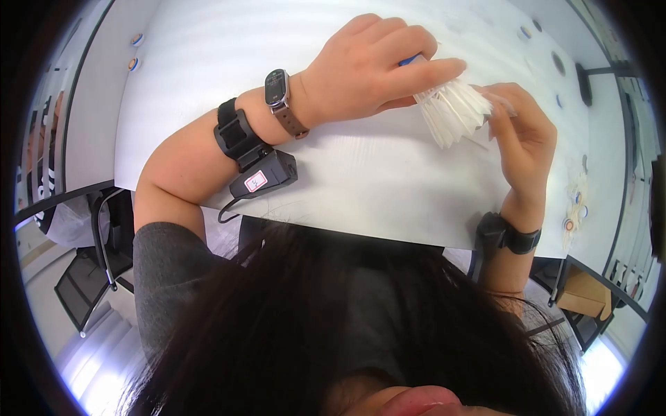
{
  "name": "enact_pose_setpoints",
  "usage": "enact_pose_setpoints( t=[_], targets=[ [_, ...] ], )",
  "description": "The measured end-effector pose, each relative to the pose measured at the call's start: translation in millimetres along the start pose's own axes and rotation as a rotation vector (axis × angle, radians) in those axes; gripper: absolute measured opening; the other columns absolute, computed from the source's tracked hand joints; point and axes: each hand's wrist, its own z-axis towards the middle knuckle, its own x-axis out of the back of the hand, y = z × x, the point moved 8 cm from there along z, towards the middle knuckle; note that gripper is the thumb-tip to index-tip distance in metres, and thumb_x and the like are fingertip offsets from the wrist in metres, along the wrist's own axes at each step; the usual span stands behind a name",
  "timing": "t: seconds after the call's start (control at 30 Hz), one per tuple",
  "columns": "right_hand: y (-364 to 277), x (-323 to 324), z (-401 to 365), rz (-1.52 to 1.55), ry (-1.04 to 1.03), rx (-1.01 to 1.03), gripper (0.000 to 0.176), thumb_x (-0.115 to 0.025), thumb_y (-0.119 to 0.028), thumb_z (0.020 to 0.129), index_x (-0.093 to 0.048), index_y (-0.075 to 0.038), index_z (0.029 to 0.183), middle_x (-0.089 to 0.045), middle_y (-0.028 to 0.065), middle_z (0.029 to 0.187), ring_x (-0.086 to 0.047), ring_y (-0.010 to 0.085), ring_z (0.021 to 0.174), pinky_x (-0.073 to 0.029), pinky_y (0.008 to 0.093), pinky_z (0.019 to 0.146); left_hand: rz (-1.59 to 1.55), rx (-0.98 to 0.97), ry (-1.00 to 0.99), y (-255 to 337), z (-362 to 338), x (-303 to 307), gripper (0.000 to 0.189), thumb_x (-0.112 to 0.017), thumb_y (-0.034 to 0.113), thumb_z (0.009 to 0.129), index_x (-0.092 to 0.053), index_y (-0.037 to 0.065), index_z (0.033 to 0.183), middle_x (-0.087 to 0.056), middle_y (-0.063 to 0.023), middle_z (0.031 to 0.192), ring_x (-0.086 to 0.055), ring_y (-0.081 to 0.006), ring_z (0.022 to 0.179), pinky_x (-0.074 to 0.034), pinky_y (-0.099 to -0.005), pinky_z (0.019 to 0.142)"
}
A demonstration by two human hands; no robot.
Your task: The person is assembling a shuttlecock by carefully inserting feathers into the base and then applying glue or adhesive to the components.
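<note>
The bundle (452, 111) of thin white strips is held up over the table (361, 187), between the two hands and near the top of the view. Its long axis slants from upper left to lower right across the view, so that the fanned ends point toward the right hand (496, 114) and back toward the person. At the other end a blue bit (410, 60) shows between the fingers of the left hand (388, 66), which grips the bundle with the thumb laid along its upper side (how far the fingers wrap beneath is hidden). The right hand's fingertips are bent in close at the right edge of the fan; whether they pinch a strip or only touch the ends, I cannot tell. One strip (476, 142) sticks out below the rest, pointing down and right. A watch (276, 87) sits on the left wrist, with a black box (267, 173) strapped farther up the forearm.
</note>
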Motion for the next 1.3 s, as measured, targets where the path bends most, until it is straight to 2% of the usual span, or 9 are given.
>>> enact_pose_setpoints(
  t=[0.43,1.3],
  targets=[
    [2.3,2.3,-0.3,0.028,0.031,-0.058,0.014,-0.062,-0.002,0.095,-0.071,0.005,0.102,-0.069,0.0114,0.094,-0.065,0.0152,0.073,-0.05,0.0255,0.067,0.028,-0.016,0.007,4.6,-2.6,-1.4,0.06,-0.082,0.031,0.07,-0.066,0.021,0.127,-0.06,0.0026,0.093,-0.056,-0.0136,0.075,-0.042,-0.0296,0.066],
    [-3.9,8.9,-2.1,-0.007,0.111,-0.048,0.011,-0.064,-0.002,0.091,-0.072,0.004,0.096,-0.069,0.0103,0.087,-0.061,0.0143,0.071,-0.046,0.0271,0.07,-0.008,0.015,-0.005,2.6,-0.4,-1.0,0.058,-0.082,0.031,0.072,-0.066,0.02,0.127,-0.06,0.0021,0.091,-0.057,-0.0137,0.073,-0.043,-0.0289,0.063]
  ],
)
